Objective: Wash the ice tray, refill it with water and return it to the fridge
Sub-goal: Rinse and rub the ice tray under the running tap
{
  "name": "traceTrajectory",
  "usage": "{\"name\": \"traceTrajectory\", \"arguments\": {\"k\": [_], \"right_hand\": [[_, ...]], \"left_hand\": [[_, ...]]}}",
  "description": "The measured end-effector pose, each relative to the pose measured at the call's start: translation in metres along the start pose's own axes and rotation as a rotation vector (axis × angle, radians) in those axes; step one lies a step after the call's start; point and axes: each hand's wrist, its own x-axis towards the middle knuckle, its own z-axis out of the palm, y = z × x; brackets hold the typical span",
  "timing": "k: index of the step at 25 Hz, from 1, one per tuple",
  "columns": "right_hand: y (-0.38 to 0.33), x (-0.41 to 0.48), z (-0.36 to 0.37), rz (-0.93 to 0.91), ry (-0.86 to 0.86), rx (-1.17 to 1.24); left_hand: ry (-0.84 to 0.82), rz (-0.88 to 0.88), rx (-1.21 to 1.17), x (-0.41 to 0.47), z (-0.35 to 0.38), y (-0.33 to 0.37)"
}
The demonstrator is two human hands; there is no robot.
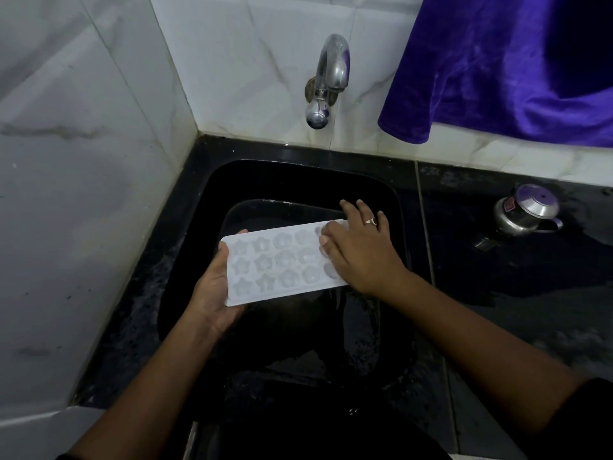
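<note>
A white ice tray point(278, 263) with star and flower shaped cells is held level over the black sink point(298, 174). My left hand point(212, 287) grips its left end, thumb on the near rim and fingers underneath. My right hand point(358, 250), with a ring on one finger, lies across the tray's right end, fingers bent onto the cells and covering them. No water runs from the chrome tap point(326, 78) on the wall above.
A purple cloth point(497, 64) hangs at the upper right over the white tiled wall. A small steel pot with a lid point(527, 209) stands on the wet black counter point(497, 277) right of the sink. A tiled wall point(83, 194) closes the left side.
</note>
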Motion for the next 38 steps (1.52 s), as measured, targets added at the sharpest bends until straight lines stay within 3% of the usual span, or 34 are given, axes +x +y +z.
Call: {"name": "traceTrajectory", "arguments": {"k": [12, 23, 27, 31, 33, 35, 38], "right_hand": [[-0.002, -0.008, 0.009, -0.059, -0.028, -0.016], [0.002, -0.003, 0.002, 0.027, 0.022, 0.025], [0.004, -0.008, 0.005, -0.054, -0.022, 0.030], [-0.002, -0.009, -0.003, -0.048, 0.066, 0.110], [-0.014, -0.010, 0.002, -0.136, 0.024, 0.046], [-0.019, -0.008, 0.004, -0.112, 0.014, 0.014], [-0.020, -0.007, 0.004, -0.102, 0.018, -0.012]], "left_hand": [[0.029, -0.007, 0.000, -0.004, -0.001, -0.002], [-0.038, -0.008, 0.032, -0.003, 0.005, -0.006], [0.013, -0.004, 0.019, -0.001, 0.003, -0.003], [0.002, 0.015, 0.021, -0.004, 0.004, -0.004], [-0.057, 0.008, 0.025, -0.007, 0.010, -0.005], [-0.114, -0.016, 0.042, -0.008, 0.013, -0.007], [-0.079, -0.009, 0.020, -0.008, 0.010, -0.008]]}}
